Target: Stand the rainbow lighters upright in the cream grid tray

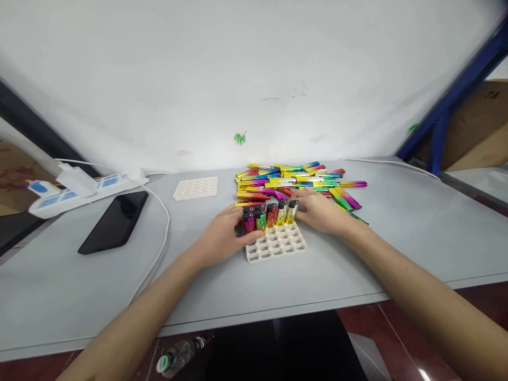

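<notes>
A white slotted tray (pixel 277 244) lies on the table, with lighters upright along its far side. My left hand (pixel 224 233) is closed round the left-hand ones, its thumb across the front near the purple lighter (pixel 248 223) and the green lighter (pixel 261 220); more black tops show behind these. A red lighter (pixel 272 214) and a clear-yellow lighter (pixel 281 212) stand in the middle. At the right end, my right hand (pixel 317 210) has its fingers curled about another yellow lighter (pixel 292 211); its fingertips are partly hidden behind it.
Behind the tray, a heap of shiny multicoloured lighter sleeves (pixel 293 181) spreads near the wall. A second white slotted tray (pixel 196 188) lies to the left. Farther left are a black phone (pixel 115 222), a power strip (pixel 85 193) and a white cable (pixel 164 222). A bottle (pixel 180 357) is below the table.
</notes>
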Demonstrator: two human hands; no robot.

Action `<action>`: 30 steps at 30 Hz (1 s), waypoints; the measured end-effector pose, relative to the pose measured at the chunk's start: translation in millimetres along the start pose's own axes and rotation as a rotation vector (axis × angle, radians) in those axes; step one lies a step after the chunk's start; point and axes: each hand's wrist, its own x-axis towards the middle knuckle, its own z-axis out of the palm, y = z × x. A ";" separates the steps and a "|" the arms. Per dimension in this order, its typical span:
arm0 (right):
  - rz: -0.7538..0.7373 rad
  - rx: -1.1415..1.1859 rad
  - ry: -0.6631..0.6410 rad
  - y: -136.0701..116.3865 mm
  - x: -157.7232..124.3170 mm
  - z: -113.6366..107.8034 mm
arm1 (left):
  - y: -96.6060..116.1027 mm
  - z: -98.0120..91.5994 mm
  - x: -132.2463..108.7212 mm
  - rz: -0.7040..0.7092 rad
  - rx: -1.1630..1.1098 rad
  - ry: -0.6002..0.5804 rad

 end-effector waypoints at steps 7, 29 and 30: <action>0.159 0.115 -0.048 0.6 -3.1 -7.0 | -1.3 0.1 0.0 -0.012 0.003 -0.011; 0.356 0.221 0.261 -0.1 -4.3 -5.1 | -0.4 -1.0 -0.8 0.009 0.002 0.004; 0.370 0.229 0.273 0.0 -4.0 -5.7 | -0.5 -0.9 -0.8 0.004 0.004 0.006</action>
